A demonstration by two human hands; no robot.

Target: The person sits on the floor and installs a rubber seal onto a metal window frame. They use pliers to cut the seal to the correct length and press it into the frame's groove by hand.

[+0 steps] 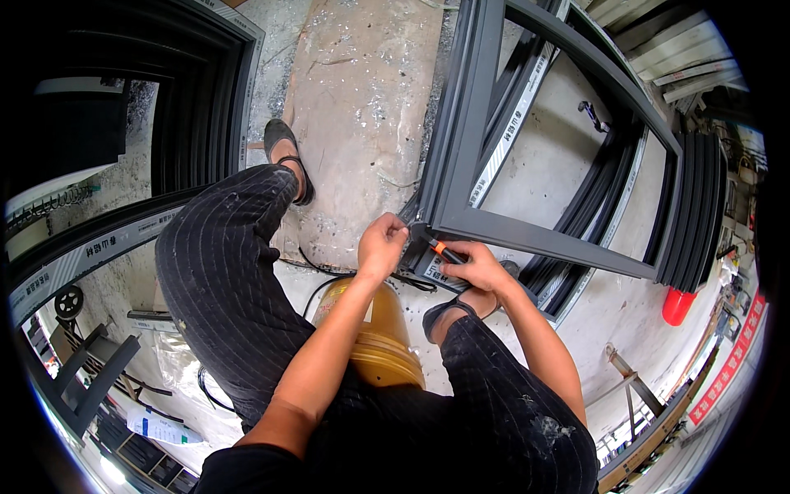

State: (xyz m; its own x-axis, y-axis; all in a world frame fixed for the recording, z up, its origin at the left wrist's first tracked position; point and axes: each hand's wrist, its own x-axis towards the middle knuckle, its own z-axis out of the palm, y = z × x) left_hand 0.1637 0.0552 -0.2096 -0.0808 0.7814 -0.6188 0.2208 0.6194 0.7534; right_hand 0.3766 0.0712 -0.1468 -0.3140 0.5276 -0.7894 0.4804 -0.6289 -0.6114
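A dark grey metal window frame (543, 239) lies at the right on top of a stack of similar frames, its near corner between my knees. At that corner my left hand (382, 247) is closed, thumb and fingertips pinched together. Whatever small thing they may hold is too small to make out. My right hand (477, 267) grips a hand tool with an orange-and-black handle (445, 253). The tool's dark head points at the frame corner, close to my left fingertips; its exact kind is hard to tell against the dark frame.
A yellow plastic bucket (383, 342) stands between my legs. More dark frames (206, 99) are stacked at the left. Dusty cardboard (362, 99) with shiny shavings covers the floor ahead. A black cable (317, 265) runs near the bucket. A red cylinder (679, 306) is at the right.
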